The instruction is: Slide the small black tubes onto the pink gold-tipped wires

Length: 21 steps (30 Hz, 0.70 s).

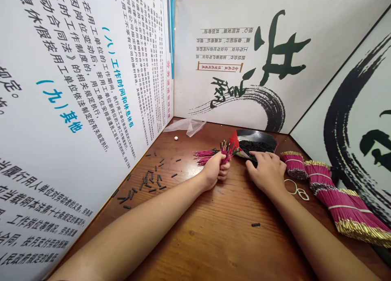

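Observation:
My left hand (214,172) is closed around a bundle of pink wires (205,156). Gold tips stick up above the fist, and some ends wear black sleeves. At the near edge of an open box (269,137), black inside with a red side, is my right hand (266,170). Its thumb and fingers are apart, and the fingertips reach to the small black tubes (255,145) heaped in the box. Whether a fingertip touches a tube cannot be made out.
Loose black tubes (149,179) lie scattered on the wooden table (195,232) at left. Banded bundles of pink wires (320,174) line the right side beside pale rubber bands (291,186). A clear plastic bag (194,126) lies at the back. Printed panels (232,12) surround the table.

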Available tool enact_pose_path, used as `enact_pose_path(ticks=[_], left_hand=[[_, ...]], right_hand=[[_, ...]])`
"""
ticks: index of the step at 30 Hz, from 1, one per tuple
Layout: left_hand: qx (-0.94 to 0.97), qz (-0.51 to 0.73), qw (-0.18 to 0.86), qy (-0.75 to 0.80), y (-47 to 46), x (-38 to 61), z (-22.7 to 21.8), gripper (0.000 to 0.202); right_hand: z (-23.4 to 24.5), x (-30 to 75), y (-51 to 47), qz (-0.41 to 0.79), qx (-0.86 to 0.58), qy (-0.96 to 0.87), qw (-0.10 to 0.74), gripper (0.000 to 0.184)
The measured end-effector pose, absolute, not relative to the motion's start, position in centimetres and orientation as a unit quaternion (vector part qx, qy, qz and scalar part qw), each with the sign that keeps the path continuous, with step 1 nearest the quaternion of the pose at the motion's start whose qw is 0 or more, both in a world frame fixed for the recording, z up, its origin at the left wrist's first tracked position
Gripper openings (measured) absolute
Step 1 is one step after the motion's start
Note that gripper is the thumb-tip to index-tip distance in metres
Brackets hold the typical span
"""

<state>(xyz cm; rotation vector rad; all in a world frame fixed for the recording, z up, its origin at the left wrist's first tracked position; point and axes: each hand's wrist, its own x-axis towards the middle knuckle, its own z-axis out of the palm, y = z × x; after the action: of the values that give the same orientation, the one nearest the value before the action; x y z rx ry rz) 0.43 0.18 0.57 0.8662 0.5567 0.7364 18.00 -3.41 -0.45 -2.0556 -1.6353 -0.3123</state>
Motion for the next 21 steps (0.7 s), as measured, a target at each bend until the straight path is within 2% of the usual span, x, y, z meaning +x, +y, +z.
enact_pose_path(ticks=[3,6,11,17,21], left_hand=[[0.4,0.341,0.816,0.24,0.41,0.35,0.43,0.022],[0.407,0.334,0.816,0.238,0.54,0.32,0.33,0.028],[0.415,0.326,0.812,0.249,0.54,0.29,0.29,0.03],[0.417,0.341,0.807,0.241,0.37,0.36,0.44,0.021],[0.438,0.324,0.798,0.257,0.42,0.48,0.41,0.03]], right_hand=[[-0.81,17.97,-3.39,-0.108,-0.76,-0.619,0.167,0.045],[-0.8,17.87,-3.33,-0.091,-0.766,-0.624,0.127,0.046],[-0.61,17.98,-3.29,-0.088,-0.762,-0.63,0.119,0.046],[-0.6,17.94,-3.45,-0.091,-0.758,-0.634,0.127,0.044],[-0.55,17.91,-3.42,-0.096,-0.76,-0.631,0.123,0.042]])
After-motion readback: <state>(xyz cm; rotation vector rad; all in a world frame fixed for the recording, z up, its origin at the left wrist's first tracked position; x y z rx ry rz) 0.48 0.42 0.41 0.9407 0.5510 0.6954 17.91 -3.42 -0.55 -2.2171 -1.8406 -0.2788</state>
